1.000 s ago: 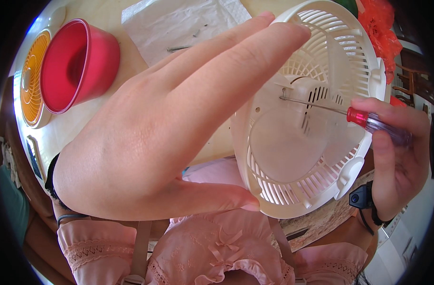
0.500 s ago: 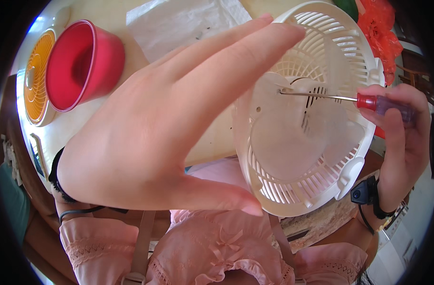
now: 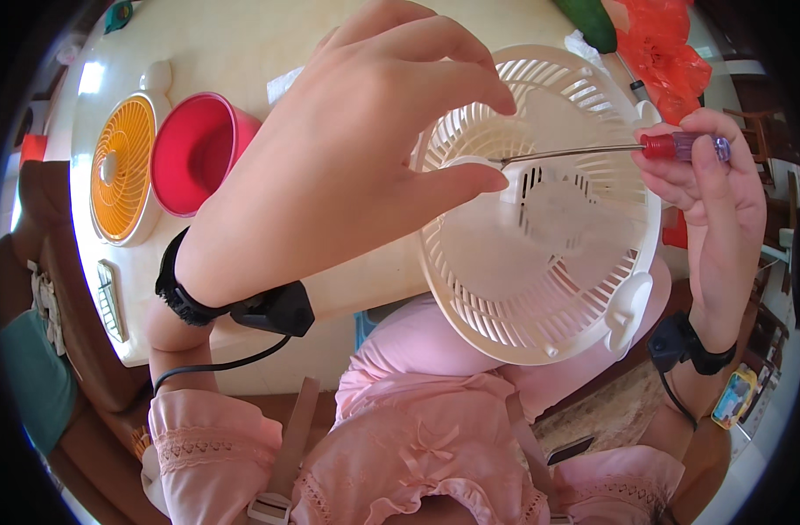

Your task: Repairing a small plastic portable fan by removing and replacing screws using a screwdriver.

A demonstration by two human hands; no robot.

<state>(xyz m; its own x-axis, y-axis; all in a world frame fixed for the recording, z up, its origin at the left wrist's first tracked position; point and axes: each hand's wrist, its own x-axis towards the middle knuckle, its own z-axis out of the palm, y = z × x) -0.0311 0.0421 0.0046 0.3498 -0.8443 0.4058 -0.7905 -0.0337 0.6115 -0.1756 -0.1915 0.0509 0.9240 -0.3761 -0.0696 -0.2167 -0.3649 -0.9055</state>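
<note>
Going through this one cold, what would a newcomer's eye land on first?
Probably the left hand, looming large near the middle with thumb and fingers apart. Then the screwdriver in the right hand, its shaft crossing the round, slatted white housing. At left, the red bowl and orange grille add the brightest colour.

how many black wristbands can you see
2: the left wristband, just behind the left hand, and the right wristband, just behind the right hand holding the screwdriver. Neither is fully hidden.
</note>
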